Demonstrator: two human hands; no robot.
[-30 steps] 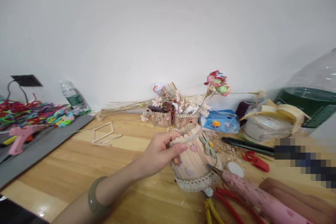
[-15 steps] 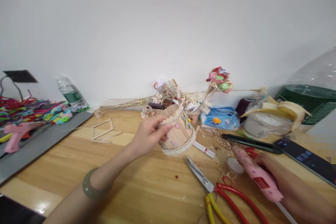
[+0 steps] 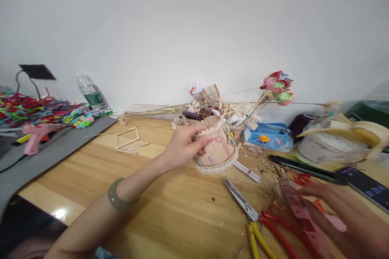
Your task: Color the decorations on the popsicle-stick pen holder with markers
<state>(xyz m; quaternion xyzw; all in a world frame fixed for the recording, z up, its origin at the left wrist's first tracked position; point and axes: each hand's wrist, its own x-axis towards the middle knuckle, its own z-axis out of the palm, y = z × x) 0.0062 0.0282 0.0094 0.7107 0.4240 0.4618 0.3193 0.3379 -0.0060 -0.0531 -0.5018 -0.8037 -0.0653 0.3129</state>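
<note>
My left hand (image 3: 187, 145) pinches the rim of a small wooden-stick basket (image 3: 217, 149) trimmed with lace, hearts and a bow. The basket is tilted, its lace-edged base toward the right front. At the right, my right hand (image 3: 343, 210) is closed round a pink glue gun (image 3: 304, 210), which is blurred by motion. Between the hands lie scissors (image 3: 243, 200) with red handles, blades pointing at the basket. Yellow-handled pliers (image 3: 258, 240) lie partly under them.
Paper flowers (image 3: 278, 87), a blue wipes pack (image 3: 267, 137) and a banana peel (image 3: 343, 133) sit behind. A phone (image 3: 369, 186) is at the right. On the left are stick frames (image 3: 127, 139), another pink glue gun (image 3: 36, 137), colourful pipe cleaners (image 3: 27, 107) and a bottle (image 3: 92, 93).
The view has shifted, so most things appear further right. The glue gun in my right hand has turned, its orange trigger now showing. My left hand still grips the basket.
</note>
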